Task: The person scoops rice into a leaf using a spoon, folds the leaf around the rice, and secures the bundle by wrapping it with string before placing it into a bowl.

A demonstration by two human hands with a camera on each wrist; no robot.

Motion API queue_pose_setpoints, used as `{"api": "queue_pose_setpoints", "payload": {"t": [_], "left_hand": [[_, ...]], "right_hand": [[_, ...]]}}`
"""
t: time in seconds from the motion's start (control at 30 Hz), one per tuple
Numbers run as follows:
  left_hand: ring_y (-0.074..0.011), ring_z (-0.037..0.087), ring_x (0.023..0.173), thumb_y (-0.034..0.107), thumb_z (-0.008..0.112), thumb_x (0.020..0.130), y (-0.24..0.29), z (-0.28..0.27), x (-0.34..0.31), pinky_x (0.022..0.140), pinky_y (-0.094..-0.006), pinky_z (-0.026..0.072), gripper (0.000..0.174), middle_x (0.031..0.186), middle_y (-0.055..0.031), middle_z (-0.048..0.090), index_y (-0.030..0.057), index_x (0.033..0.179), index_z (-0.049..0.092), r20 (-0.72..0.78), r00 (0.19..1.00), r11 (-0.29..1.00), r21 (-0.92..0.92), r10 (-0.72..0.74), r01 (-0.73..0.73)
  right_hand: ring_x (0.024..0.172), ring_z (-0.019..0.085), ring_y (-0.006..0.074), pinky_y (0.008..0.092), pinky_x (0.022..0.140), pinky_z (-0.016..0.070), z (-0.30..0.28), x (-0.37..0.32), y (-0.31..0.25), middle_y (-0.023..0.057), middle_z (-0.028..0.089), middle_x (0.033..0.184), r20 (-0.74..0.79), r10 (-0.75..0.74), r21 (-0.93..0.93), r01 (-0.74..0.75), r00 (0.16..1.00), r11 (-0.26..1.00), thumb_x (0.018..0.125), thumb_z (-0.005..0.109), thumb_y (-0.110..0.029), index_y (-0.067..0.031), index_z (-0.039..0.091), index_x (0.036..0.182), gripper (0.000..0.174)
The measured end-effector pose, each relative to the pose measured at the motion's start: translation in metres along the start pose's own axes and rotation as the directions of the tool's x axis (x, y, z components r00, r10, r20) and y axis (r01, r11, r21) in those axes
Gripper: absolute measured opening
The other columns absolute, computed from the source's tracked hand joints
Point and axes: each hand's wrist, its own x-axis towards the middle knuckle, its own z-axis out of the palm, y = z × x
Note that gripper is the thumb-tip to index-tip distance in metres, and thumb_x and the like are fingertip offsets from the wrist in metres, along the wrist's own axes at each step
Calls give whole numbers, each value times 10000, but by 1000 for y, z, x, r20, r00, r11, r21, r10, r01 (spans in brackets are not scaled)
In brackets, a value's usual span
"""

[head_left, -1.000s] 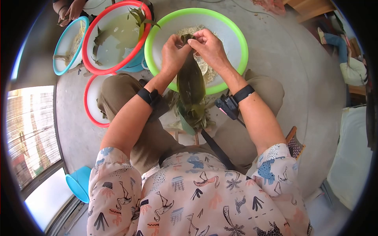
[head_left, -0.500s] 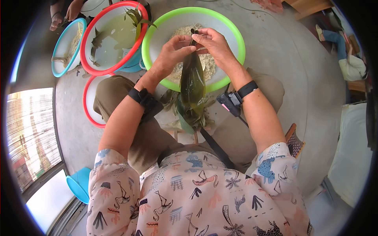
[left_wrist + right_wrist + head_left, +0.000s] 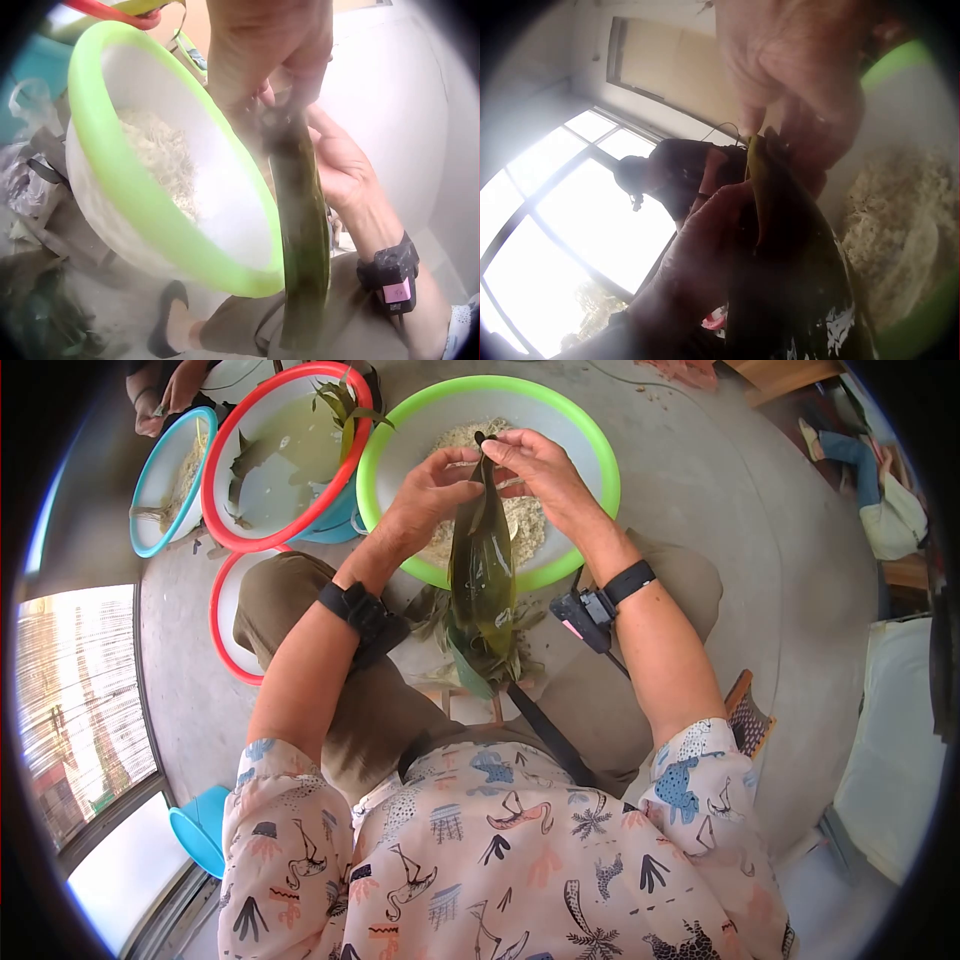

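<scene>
Both hands are raised over the near part of the green-rimmed basin, which holds white rice grains. Between them hangs a long, glossy dark green leaf, its upper end folded over into a narrow curl. My right hand pinches that folded end between thumb and fingers. My left hand holds the leaf's side just below, thumb across the front. In the right wrist view the curled leaf end sits between the fingertips. The leaf's lower end overlaps a bunch of leaves between the knees.
A red-rimmed basin with cloudy water and leaves stands left of the rice, beside a blue-rimmed basin. Another red-rimmed basin is by the left knee. Another person's hands show at upper left; someone's legs at right.
The leaf's top, earlier spread wider between both hands, is now folded into a narrow curl. The left hand has slid slightly down and left along it, while the right keeps its pinch.
</scene>
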Motion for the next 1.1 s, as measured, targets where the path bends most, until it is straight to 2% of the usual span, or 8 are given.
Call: {"api": "queue_pose_setpoints", "payload": {"t": [0.13, 0.23, 0.47, 0.53, 0.73, 0.97, 1.03, 1.1], "left_hand": [[-149, 616, 978, 94, 620, 876, -2, 2, 1, 830, -294, 518, 445, 1122, -97, 611, 25, 1278, 440, -61, 998, 999, 49, -7, 10], [-144, 616, 956, 112, 610, 876, 3, 5, -3, 798, -284, 514, 439, 1106, -88, 613, 36, 1275, 443, -112, 992, 995, 77, -59, 68], [-119, 610, 887, 107, 585, 878, -2, 4, -1, 685, -246, 488, 412, 1055, -63, 623, 57, 1268, 459, -168, 983, 993, 78, -72, 86], [-107, 608, 843, 101, 576, 879, -3, 2, 0, 640, -234, 472, 387, 1023, -53, 627, 61, 1251, 475, -192, 978, 991, 89, -81, 100], [-117, 615, 828, 79, 567, 878, -5, 4, 2, 651, -242, 484, 362, 986, -47, 620, 61, 1230, 487, -192, 976, 993, 40, -103, 112], [-146, 628, 859, 89, 577, 890, -13, -5, 9, 740, -270, 514, 321, 1003, -58, 620, 44, 1200, 509, -174, 976, 985, -131, -133, 111], [-161, 628, 891, 192, 556, 923, -11, -4, 9, 772, -287, 512, 309, 1020, -60, 630, 36, 1188, 525, -200, 978, 990, -141, -55, 26], [-169, 625, 904, 264, 532, 936, -3, 0, 8, 786, -298, 509, 335, 1029, -65, 636, 36, 1180, 540, -156, 977, 973, -201, -144, 111]], "right_hand": [[877, 619, 163, 289, 701, 517, 1, -1, 2, 90, 620, 1008, 19, -26, -217, 30, 999, 976, 830, 725, -305, 2, 543, 1176, 497], [873, 614, 154, 275, 691, 508, 1, -2, 2, 87, 620, 1000, 26, -20, -255, 26, 999, 967, 825, 707, -236, 4, 538, 1190, 468], [823, 621, 146, 278, 688, 498, -1, 3, 10, 88, 651, 958, -10, -13, -172, 11, 1000, 985, 797, 592, -98, 14, 575, 1165, 385], [787, 635, 166, 297, 699, 501, -4, 6, 13, 96, 673, 889, -67, -42, -353, 16, 997, 935, 773, 594, -105, 19, 607, 1116, 365], [749, 648, 225, 338, 708, 503, -2, 4, 14, 125, 677, 818, -113, -146, -602, 49, 983, 797, 742, 629, -138, -15, 622, 1117, 395], [720, 639, 187, 317, 636, 507, -11, 11, 23, 106, 664, 790, -75, -47, -504, 3, 996, 864, 751, 636, -107, -16, 619, 1123, 384], [709, 635, 164, 288, 584, 503, -10, 7, 16, 82, 652, 806, -67, 32, -207, -45, 997, 977, 783, 620, -72, -4, 609, 1140, 364], [703, 635, 162, 283, 578, 511, -8, 5, 11, 78, 647, 824, -82, 45, -174, -59, 996, 983, 794, 612, -59, 3, 602, 1148, 359]]}}
